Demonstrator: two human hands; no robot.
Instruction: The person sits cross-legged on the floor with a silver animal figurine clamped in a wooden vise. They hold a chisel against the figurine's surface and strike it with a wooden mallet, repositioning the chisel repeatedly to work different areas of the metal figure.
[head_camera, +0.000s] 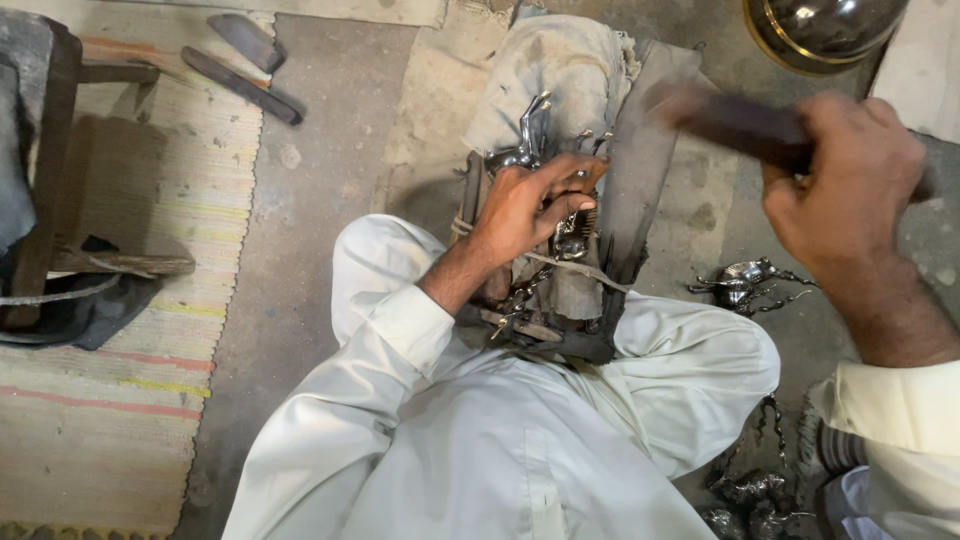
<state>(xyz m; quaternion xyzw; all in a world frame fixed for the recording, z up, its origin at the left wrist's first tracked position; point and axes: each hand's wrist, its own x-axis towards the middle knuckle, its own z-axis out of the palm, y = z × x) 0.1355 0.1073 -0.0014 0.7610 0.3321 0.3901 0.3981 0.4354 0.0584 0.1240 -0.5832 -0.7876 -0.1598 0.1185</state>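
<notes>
Metal figure (548, 160) under left hand (530, 205), right hand (845, 185) raised

Padded block (560, 70) centre, between person's knees, standing on floor (320, 150). Metal figurine (535, 140) on block, left hand (530, 205) on top of it. Right hand (850, 190) right of block, raised above floor, grip closed round tool handle (740, 125). Second metal figurine (745, 280) on floor, right of block. Mat (130, 400) left. Wooden stool (50, 180) far left, on mat. Two flat tools (245, 65) far left, at mat edge. Round metal vessel (820, 30) far right.
</notes>
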